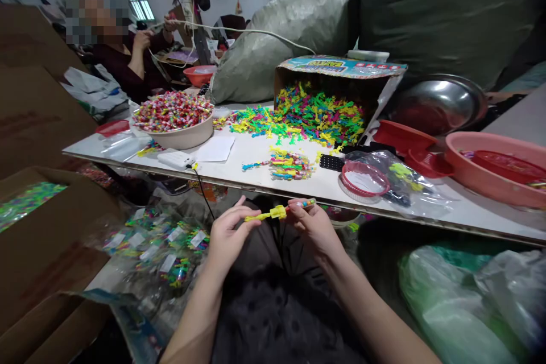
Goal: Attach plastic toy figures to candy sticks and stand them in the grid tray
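Note:
My left hand [228, 233] pinches the end of a small yellow plastic toy piece [269, 215] in front of my lap. My right hand [313, 222] pinches a wrapped candy stick [301, 203] whose end meets the yellow piece. Both hands are closed on what they hold, just below the table's front edge. On the white table [256, 153] above them lies a small heap of assembled pieces [290, 165]. Further back, a big pile of coloured plastic pieces [307, 116] spills from a tipped cardboard box [341, 68].
A beige bowl of wrapped candies [173, 116] stands at the table's left, a small red basket [364, 179], a pink basin [495, 168] and a steel bowl [439, 102] at right. Bagged packs [157, 244] fill a carton below left. Another person [123, 51] sits behind, left.

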Demonstrator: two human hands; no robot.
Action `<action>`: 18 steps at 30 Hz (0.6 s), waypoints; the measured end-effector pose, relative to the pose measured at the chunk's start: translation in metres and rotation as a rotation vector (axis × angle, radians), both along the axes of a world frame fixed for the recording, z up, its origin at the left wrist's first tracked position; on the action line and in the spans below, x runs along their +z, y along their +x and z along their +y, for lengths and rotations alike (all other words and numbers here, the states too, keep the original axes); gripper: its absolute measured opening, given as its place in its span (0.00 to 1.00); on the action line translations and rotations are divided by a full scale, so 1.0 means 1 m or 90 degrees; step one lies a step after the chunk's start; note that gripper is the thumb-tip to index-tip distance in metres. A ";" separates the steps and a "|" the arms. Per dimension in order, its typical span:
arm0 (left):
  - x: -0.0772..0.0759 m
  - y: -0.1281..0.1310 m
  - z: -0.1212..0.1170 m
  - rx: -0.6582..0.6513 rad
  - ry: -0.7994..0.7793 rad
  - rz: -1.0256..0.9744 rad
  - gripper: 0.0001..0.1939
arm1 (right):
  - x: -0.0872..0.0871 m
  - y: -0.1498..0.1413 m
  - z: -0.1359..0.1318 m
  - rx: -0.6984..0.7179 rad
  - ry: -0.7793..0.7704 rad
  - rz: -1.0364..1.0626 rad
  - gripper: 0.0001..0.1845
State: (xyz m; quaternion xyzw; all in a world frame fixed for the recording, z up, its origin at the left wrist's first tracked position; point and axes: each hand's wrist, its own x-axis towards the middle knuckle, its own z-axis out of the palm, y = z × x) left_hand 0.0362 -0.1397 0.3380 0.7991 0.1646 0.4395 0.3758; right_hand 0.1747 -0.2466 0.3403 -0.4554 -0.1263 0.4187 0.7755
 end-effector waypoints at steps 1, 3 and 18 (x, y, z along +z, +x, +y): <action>-0.002 0.002 0.001 0.006 0.000 -0.016 0.04 | -0.003 0.001 0.002 0.003 -0.005 -0.001 0.18; -0.006 0.008 0.002 0.017 -0.001 -0.041 0.04 | -0.011 0.007 0.005 0.013 -0.017 -0.018 0.18; -0.034 0.108 0.055 -0.062 -0.219 0.102 0.06 | -0.030 0.123 0.008 0.151 -0.170 -0.279 0.17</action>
